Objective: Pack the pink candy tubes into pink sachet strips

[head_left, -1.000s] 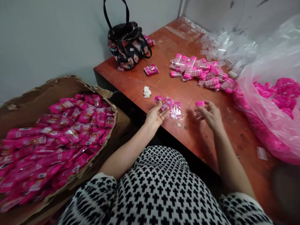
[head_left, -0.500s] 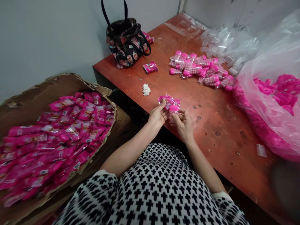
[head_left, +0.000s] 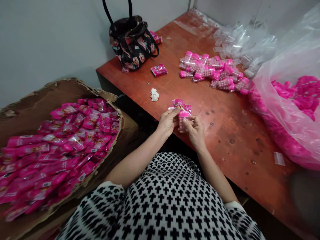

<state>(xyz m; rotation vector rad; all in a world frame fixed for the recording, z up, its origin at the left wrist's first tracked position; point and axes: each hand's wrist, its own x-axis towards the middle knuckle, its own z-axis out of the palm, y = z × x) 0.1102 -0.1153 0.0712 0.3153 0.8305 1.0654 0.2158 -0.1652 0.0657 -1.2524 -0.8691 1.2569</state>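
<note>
Just over the table's near edge, my left hand (head_left: 167, 121) pinches a shiny pink printed wrapper (head_left: 178, 102) between thumb and fingers. My right hand (head_left: 197, 130) is closed around a small clear bottle (head_left: 181, 125) of pink beads, its thumb across the front. The bottle's upper end lies against the wrapper, between the two hands. Whether it is inside the wrapper or only touching it, I cannot tell. Beyond my hands, a pile of similar bead bottles with pink caps (head_left: 210, 70) lies on the table.
A cardboard box (head_left: 119, 125) full of pink wrapped packs (head_left: 75, 140) stands at left. On the red-brown table (head_left: 225, 123) are a floral bag (head_left: 135, 50), a stack of wrappers (head_left: 159, 70), crumpled white tissue (head_left: 154, 95), empty clear tubes (head_left: 246, 46) and a plastic bag of pink caps (head_left: 282, 133).
The bottle's pink cap, plainly visible in front of the wrapper before, is now partly covered by it. My left thumb has moved right, closer to the bottle. The view has shifted slightly.
</note>
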